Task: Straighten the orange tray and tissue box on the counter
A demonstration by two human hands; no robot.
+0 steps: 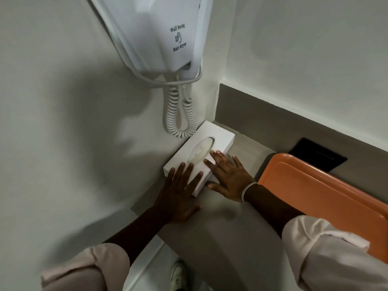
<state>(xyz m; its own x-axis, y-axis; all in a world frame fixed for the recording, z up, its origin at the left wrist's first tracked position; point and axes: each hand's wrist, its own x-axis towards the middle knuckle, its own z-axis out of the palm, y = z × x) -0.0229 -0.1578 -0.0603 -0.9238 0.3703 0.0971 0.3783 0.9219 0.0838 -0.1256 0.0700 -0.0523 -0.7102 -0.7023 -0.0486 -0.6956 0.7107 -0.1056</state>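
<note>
**Both hands on the tissue box; tray waits**

Tissue box (201,152), white, sits in the counter corner at about 12 o'clock from the person, its long left side close against the wall, far end near the corner. Coiled cord (180,114) of the wall-hung hair dryer (165,32) dangles just above its far left edge.

Left hand (180,190): fingers spread and flat, laid over the near end of the box, palm down on the counter (226,238). No grasp; it presses or pushes.

Right hand (228,177): also flat and splayed, fingertips on the box's top near the oval opening, heel on the counter along the box's right side. Bracelet (247,190) on the wrist.

Orange tray (327,198) lies at about 3 o'clock, apart from the box, partly under the right sleeve (336,255). It covers part of a dark panel (319,156) set in the counter. Neither hand touches it.

Judgement: the box is mid-adjustment and looks nearly squared to the wall. Whether the tray already lies square I cannot tell; its right end runs out of view. It probably remains to be checked or nudged.
</note>
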